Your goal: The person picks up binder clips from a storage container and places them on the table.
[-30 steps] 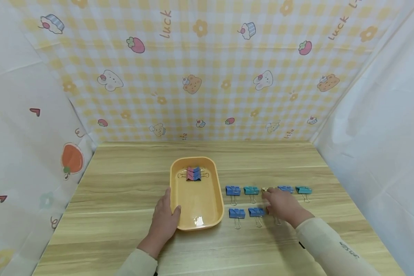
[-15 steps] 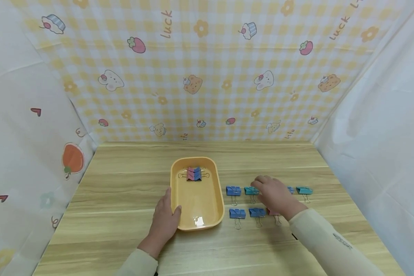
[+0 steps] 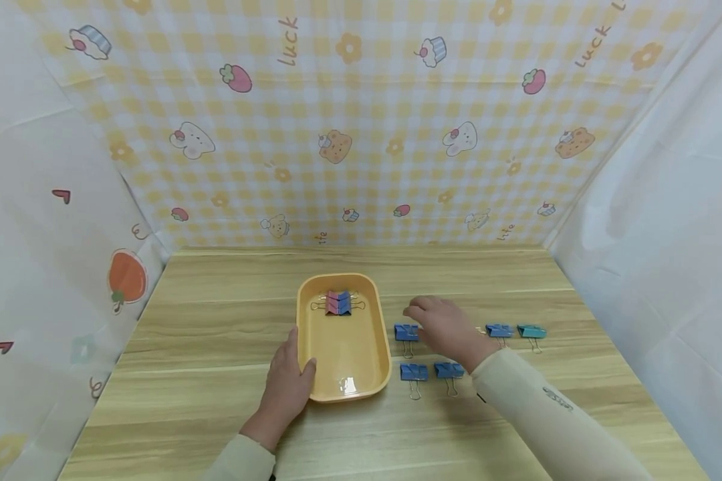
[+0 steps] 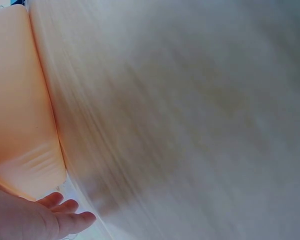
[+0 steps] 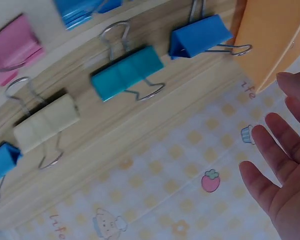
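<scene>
My left hand rests against the left side of the yellow tray, its thumb over the near-left rim. In the left wrist view, its fingers look extended beside the tray wall. Inside the tray, a pink binder clip and a blue binder clip lie back to back. My right hand hovers over the upper clip row, fingertips near the leftmost blue binder clip. In the right wrist view, its relaxed fingers hold nothing. It hides the teal binder clip from the head view.
Right of the tray lie two rows of clips, including a cream clip, a blue clip, a teal clip, a lower blue clip and a pink clip. A checked cloth hangs behind the wooden table.
My right hand has moved left along the upper clip row, from the cream clip past the teal one to near the leftmost blue clip. My left hand and the tray have stayed put.
</scene>
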Available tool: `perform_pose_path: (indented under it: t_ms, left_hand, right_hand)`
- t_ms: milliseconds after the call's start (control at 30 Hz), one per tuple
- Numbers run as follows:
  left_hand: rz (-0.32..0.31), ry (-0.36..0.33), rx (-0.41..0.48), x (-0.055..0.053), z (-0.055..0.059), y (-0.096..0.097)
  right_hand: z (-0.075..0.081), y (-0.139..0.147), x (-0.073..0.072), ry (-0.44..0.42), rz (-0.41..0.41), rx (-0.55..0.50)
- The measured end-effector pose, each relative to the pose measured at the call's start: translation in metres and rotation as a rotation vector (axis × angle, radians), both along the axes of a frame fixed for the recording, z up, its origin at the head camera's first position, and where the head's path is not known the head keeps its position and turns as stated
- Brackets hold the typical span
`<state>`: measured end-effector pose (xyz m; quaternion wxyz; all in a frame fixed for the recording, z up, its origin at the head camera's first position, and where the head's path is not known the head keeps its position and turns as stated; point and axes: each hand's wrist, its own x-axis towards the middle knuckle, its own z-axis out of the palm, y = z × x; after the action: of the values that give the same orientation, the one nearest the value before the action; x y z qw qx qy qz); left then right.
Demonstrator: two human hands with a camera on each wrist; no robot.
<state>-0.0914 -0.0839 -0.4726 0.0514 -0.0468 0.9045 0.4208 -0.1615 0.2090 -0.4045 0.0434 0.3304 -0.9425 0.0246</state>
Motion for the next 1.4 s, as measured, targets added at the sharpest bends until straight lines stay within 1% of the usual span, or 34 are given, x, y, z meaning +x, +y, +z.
perform_pose_path:
  t_ms: [67,167,333,467,633,767,833,1000,1400]
  left_hand:
    - [0.0,-0.007,0.003,0.0,-0.001,0.0]
    - [0.002,-0.015,0.003,-0.001,-0.002,0.0]
    - [0.001,-0.026,-0.007,-0.001,-0.006,-0.001]
    - [-0.002,-0.028,-0.002,-0.001,-0.006,-0.001]
    - [-0.002,-0.026,0.006,-0.001,-0.004,-0.001]
    - [-0.004,-0.012,-0.004,-0.001,-0.005,-0.001]
    - [-0.007,0.001,-0.012,-0.001,-0.005,-0.002]
    - [-0.012,0.016,-0.016,0.0,-0.003,-0.002]
    - [-0.021,0.021,-0.006,0.001,0.001,-0.001]
  right_hand:
    - [0.0,-0.007,-0.002,0.004,0.015,-0.011]
    - [0.001,-0.016,-0.006,-0.007,0.017,-0.011]
    - [0.005,-0.03,-0.009,-0.047,0.021,-0.02]
    - [0.007,-0.041,-0.013,-0.074,0.033,-0.03]
    - [0.006,-0.051,-0.022,-0.059,0.067,-0.038]
    - [0.007,-0.057,-0.029,-0.068,0.092,-0.009]
    - [0.007,-0.06,-0.033,-0.075,0.105,0.026]
    - [0.009,-0.069,-0.041,-0.092,0.137,0.075]
    - [0.009,-0.09,-0.059,-0.136,0.204,0.131]
